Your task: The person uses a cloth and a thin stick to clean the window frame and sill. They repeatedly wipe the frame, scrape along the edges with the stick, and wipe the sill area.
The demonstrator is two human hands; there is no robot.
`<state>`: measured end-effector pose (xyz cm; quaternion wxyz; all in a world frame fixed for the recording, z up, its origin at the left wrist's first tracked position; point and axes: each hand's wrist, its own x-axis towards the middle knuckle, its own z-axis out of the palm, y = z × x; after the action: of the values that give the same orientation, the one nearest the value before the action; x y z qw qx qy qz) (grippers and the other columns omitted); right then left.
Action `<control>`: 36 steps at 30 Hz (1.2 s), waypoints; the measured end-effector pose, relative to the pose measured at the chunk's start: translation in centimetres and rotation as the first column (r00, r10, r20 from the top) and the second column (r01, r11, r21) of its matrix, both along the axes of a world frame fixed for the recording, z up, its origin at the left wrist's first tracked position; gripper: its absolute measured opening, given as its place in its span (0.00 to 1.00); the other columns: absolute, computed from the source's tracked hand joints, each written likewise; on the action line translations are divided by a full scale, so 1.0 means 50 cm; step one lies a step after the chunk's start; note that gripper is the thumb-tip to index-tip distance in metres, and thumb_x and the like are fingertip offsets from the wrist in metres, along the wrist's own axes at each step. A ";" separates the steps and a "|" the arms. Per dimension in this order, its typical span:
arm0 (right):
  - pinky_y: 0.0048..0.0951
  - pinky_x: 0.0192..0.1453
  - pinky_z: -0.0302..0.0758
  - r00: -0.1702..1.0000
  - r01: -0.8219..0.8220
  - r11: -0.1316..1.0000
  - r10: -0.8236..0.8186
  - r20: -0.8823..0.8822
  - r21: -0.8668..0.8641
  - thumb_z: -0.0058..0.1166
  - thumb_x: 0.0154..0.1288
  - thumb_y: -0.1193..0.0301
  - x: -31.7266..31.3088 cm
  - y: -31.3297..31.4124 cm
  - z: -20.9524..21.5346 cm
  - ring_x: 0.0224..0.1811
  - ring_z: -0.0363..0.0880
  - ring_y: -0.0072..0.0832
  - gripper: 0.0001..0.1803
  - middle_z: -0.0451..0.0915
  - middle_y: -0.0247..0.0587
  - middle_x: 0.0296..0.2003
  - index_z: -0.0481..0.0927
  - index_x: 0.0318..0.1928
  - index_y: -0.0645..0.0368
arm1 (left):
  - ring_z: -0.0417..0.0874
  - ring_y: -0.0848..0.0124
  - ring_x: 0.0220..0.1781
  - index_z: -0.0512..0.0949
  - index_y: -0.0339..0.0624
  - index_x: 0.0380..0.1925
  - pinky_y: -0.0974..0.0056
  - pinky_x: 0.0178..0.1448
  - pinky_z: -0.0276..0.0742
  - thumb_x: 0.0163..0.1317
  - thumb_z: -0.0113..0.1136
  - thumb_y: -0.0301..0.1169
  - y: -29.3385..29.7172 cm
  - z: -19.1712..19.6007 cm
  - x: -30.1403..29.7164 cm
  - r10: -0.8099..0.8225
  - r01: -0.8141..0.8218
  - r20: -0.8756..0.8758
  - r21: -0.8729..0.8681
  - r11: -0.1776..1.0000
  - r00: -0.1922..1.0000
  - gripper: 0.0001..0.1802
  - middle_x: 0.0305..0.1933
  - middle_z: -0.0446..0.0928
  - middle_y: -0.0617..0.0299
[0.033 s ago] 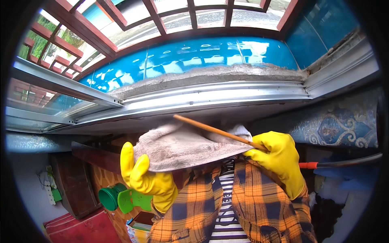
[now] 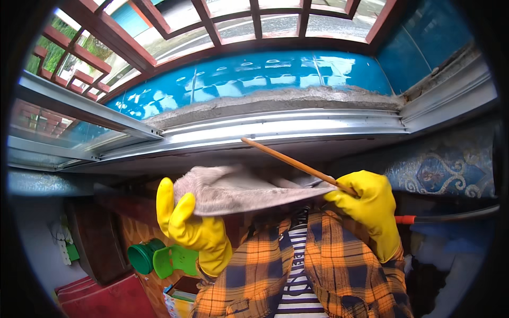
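A greyish-pink towelling cloth [image 2: 228, 197], partly blurred, stretches between my two hands, below the window track. My left hand [image 2: 199, 236], in a yellow rubber glove, has the cloth's left edge between its thumb and fingers. My right hand [image 2: 371, 206], gloved the same way, is closed around a thin wooden stick [image 2: 291, 163] and meets the cloth's right corner. From that fist the stick slants up and left over the cloth, its free tip near the metal track. The right fingertips are partly hidden.
Ahead lie an aluminium window track [image 2: 265, 126], a rough cement ledge [image 2: 286, 99], blue tiles [image 2: 254, 74] and a red-brown grille [image 2: 254, 21]. A glass pane [image 2: 69, 127] stands left. Below are a green bucket [image 2: 141, 258], a green chair [image 2: 175, 259] and a red-ended rod [image 2: 405, 219].
The stick and my right hand have shifted slightly right, and the stick's tip has risen toward the track. The cloth's lower edge has lifted and the cloth looks narrower.
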<state>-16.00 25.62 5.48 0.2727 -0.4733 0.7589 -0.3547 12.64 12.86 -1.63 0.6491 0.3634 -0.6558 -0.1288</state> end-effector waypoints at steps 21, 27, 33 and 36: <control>0.44 0.46 0.82 0.830 0.059 0.976 0.069 -0.554 0.210 0.65 0.74 0.56 -0.136 -0.015 0.229 0.41 0.90 0.48 0.18 0.92 0.47 0.38 0.92 0.52 0.55 | 0.80 0.50 0.30 0.88 0.30 0.40 0.49 0.37 0.72 0.66 0.75 0.31 -0.241 0.052 -0.109 -0.183 0.347 0.687 -0.107 0.932 0.703 0.13 0.31 0.82 0.51; 0.46 0.46 0.79 0.619 0.054 0.951 0.208 -0.758 0.305 0.63 0.78 0.63 -0.180 -0.002 0.246 0.37 0.86 0.43 0.17 0.90 0.41 0.35 0.92 0.61 0.47 | 0.84 0.48 0.41 0.90 0.30 0.48 0.49 0.51 0.77 0.60 0.79 0.39 -0.221 0.027 -0.134 -0.111 0.276 0.782 -0.081 0.958 0.614 0.24 0.38 0.87 0.50; 0.44 0.46 0.81 0.525 0.151 0.866 0.339 -0.781 0.477 0.67 0.70 0.69 -0.142 -0.006 0.304 0.39 0.88 0.44 0.18 0.91 0.41 0.37 0.92 0.59 0.45 | 0.84 0.51 0.43 0.87 0.40 0.38 0.50 0.53 0.77 0.61 0.77 0.44 -0.190 0.044 -0.212 -0.209 0.359 0.827 0.009 0.933 0.522 0.19 0.38 0.84 0.55; 0.45 0.50 0.83 0.448 0.270 0.781 0.416 -0.791 0.564 0.65 0.69 0.69 -0.140 -0.002 0.320 0.42 0.90 0.46 0.14 0.92 0.44 0.39 0.93 0.53 0.50 | 0.85 0.48 0.48 0.87 0.36 0.43 0.49 0.58 0.77 0.63 0.77 0.44 -0.161 0.048 -0.249 -0.279 0.388 0.799 0.063 0.919 0.532 0.21 0.43 0.86 0.52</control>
<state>-23.01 25.53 21.47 -0.0113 -0.5034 0.8327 0.2305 0.19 4.82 0.74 0.2728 0.2095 -0.9384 -0.0349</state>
